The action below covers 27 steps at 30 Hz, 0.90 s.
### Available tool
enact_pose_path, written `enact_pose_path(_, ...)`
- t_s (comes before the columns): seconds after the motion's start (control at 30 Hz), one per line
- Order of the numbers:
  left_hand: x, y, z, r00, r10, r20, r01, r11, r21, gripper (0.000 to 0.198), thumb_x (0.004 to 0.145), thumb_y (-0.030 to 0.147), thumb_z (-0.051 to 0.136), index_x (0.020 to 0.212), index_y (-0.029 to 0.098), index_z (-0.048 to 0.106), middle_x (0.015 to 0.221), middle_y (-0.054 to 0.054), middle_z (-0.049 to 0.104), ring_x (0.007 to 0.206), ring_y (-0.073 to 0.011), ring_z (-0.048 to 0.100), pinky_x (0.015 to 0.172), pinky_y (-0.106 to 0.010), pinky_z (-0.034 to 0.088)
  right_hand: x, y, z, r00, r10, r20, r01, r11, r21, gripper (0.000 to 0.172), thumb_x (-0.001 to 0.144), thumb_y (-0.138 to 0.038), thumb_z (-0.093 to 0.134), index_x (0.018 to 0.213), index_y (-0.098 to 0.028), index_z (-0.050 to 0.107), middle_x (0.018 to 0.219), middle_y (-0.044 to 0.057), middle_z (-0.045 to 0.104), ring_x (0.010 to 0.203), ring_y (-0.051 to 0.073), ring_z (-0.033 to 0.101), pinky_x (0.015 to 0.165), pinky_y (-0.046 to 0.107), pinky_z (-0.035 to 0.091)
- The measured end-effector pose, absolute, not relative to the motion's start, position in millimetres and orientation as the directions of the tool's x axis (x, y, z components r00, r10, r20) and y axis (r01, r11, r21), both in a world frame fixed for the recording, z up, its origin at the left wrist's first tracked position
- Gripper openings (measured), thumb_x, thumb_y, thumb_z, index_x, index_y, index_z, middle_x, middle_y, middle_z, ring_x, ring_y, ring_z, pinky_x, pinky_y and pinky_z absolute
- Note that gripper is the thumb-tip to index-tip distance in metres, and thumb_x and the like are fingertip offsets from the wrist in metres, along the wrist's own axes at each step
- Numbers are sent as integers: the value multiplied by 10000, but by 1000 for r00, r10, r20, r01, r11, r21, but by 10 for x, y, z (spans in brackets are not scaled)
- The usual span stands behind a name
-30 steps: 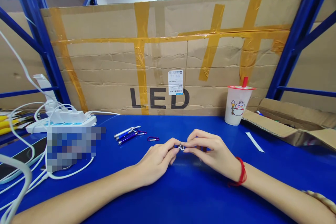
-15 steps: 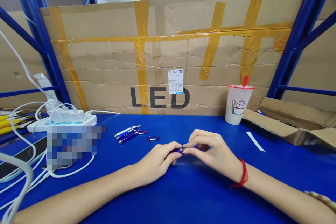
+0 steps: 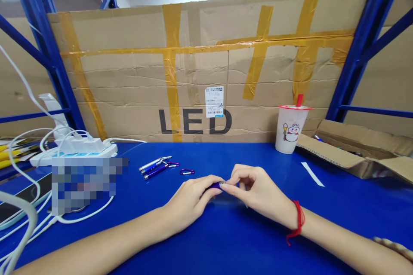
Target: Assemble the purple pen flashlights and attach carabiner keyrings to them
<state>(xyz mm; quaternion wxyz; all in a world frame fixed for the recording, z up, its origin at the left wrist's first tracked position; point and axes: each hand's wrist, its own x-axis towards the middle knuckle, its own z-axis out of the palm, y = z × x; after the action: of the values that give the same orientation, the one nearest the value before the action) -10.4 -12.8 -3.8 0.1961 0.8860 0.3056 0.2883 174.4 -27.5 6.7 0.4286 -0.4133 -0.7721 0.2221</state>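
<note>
My left hand is closed around a small purple metal tube that looks like a keychain flashlight; most of it is hidden in the fingers. The fingertips of my right hand pinch the tube's right end, and the tiny part there is too small to make out. Just beyond my left hand, a purple carabiner clip lies by itself. Left of it are similar slim tubes with clips: a silver one, a blue one and a purple one.
At the back right stand a lidded cup with a red straw and an open cardboard box. A white strip lies before them. On the left are a power strip, white cables and a phone. Cardboard walls off the back.
My right fingertips have shifted slightly and now cover more of the tube's right end. The left hand keeps its grip. The camera view has moved a little.
</note>
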Motion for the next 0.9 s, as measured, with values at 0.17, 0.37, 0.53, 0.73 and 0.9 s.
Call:
enact_pose_path(0.17,-99,-106,-30,657,635,406,397,-750,530,265,918,247,359,1130,234,518,1108,-1,623,968,-131,581,841,-220,421,1730,-297,35,-265,811,522,433,583,-687,331,762,-424,597,583,-146,596,606,-4,517,405,49,434,360,187,344)
enact_pose_path(0.37,-101,-121,-31,630,681,374,448,-712,541,229,921,259,324,1060,226,504,887,4,628,764,-119,579,713,-216,425,1737,-293,37,-287,809,513,473,585,-659,286,788,-384,581,619,-153,582,620,-7,545,422,48,448,379,174,359)
enact_pose_path(0.53,-102,-139,-20,605,695,389,472,-706,528,227,925,270,290,1047,227,477,823,6,597,747,-122,563,716,-226,410,1729,-277,39,-273,810,519,461,583,-669,303,792,-400,568,614,-157,603,629,-2,567,413,49,450,375,177,364)
enact_pose_path(0.73,-86,-153,2,587,708,394,489,-697,524,215,930,268,258,957,215,465,760,17,555,683,-115,528,680,-218,395,1784,-222,31,-215,775,595,435,621,-652,226,740,-369,647,842,-169,663,688,3,584,429,55,451,395,186,395)
enact_pose_path(0.9,-86,-159,12,608,713,350,532,-693,487,242,932,277,259,933,212,492,757,16,567,684,-117,533,671,-219,391,1877,-173,29,-362,573,735,503,784,-363,195,793,-356,600,857,-209,710,715,21,592,489,64,473,461,190,411)
